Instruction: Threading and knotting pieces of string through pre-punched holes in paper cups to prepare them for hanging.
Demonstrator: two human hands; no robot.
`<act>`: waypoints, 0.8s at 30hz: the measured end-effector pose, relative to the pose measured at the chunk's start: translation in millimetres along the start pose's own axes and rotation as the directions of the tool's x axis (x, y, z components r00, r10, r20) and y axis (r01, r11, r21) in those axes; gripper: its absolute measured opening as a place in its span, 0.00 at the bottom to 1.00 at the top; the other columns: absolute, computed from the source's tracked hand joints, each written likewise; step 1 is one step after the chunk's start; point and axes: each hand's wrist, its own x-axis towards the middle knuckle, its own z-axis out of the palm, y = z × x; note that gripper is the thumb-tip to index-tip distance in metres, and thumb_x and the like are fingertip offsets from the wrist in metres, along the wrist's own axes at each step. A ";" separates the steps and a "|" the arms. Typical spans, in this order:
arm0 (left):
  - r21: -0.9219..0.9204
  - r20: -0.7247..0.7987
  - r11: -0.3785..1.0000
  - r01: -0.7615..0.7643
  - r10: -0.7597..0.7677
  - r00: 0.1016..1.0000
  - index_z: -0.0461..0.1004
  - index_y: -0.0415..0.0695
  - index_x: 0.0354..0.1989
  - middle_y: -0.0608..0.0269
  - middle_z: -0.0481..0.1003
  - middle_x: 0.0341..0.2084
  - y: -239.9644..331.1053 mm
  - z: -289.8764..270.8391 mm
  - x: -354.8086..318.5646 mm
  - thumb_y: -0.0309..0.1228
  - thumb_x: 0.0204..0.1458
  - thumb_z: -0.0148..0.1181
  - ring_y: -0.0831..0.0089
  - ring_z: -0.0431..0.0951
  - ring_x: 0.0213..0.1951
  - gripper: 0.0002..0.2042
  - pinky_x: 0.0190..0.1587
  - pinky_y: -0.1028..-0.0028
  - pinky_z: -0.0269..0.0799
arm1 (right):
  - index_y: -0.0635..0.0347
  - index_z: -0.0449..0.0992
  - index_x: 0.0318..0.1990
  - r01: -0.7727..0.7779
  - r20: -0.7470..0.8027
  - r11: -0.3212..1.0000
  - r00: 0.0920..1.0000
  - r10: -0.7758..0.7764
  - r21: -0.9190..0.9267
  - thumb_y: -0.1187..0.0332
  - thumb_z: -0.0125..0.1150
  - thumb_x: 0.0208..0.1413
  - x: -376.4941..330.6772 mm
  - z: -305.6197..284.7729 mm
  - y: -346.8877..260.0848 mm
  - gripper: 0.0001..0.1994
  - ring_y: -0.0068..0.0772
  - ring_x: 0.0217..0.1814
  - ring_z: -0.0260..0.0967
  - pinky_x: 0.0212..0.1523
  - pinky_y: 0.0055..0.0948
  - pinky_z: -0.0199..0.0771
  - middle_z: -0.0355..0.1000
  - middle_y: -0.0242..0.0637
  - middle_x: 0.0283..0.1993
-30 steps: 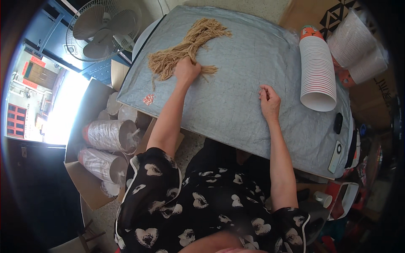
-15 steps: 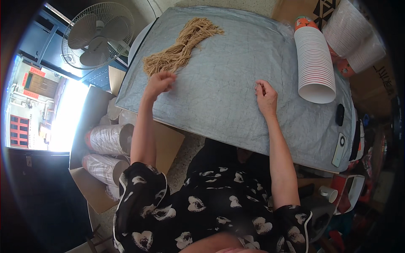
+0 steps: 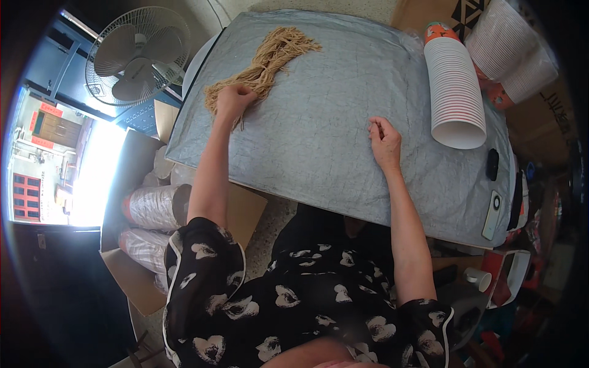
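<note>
A bundle of tan cords (image 3: 270,61), narrowed at its middle and frayed at both ends, lies on the far left of the grey-covered table (image 3: 313,147). Over its near end is my left hand (image 3: 233,103), fingers pinched together on some of the strands; a few loose ends hang out below the fingers. My right hand (image 3: 386,142) rests above the cover, right of the middle and apart from the bundle. Its fingers are curled in with the tips together, and whatever may be between them is too small to see.
Stacked paper cups (image 3: 457,92) lie at the table's right, beside wrapped cup stacks (image 3: 512,52). A black object (image 3: 492,164) and a phone (image 3: 491,214) are near the right edge. An open carton (image 3: 132,276) with wrapped cups stands left, below a fan (image 3: 138,55).
My left hand has moved up and slightly right onto the near end of the bundle, and some strands there have shifted. My right hand stays almost where it was.
</note>
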 end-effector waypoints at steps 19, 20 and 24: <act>-0.280 0.413 0.958 -0.068 0.184 0.892 0.78 0.44 0.47 0.67 0.79 0.30 84.6 -71.4 -39.0 0.37 0.62 0.63 0.81 0.79 0.31 0.11 0.34 0.81 0.73 | 0.63 0.79 0.46 0.003 0.021 0.999 1.000 -0.002 -0.038 0.74 0.57 0.64 -0.3 -8.4 9.0 0.08 0.20 0.29 0.73 0.34 0.22 0.74 0.78 0.32 0.31; -0.295 0.581 0.955 -0.025 0.200 0.789 0.79 0.44 0.47 0.68 0.79 0.30 92.8 -74.5 -58.2 0.37 0.62 0.62 0.81 0.79 0.30 0.12 0.34 0.80 0.74 | 0.63 0.79 0.46 0.020 0.013 0.999 1.000 -0.019 -0.040 0.74 0.57 0.64 -0.9 -6.8 8.3 0.08 0.20 0.29 0.73 0.34 0.22 0.74 0.78 0.32 0.31; -0.045 0.602 0.999 -0.020 0.043 0.797 0.82 0.42 0.44 0.65 0.82 0.27 26.3 -71.3 -36.2 0.41 0.60 0.63 0.79 0.80 0.29 0.15 0.34 0.77 0.75 | 0.62 0.79 0.46 0.017 0.036 1.000 0.999 -0.017 -0.022 0.74 0.56 0.64 3.2 1.3 2.1 0.08 0.19 0.29 0.73 0.34 0.22 0.74 0.78 0.31 0.31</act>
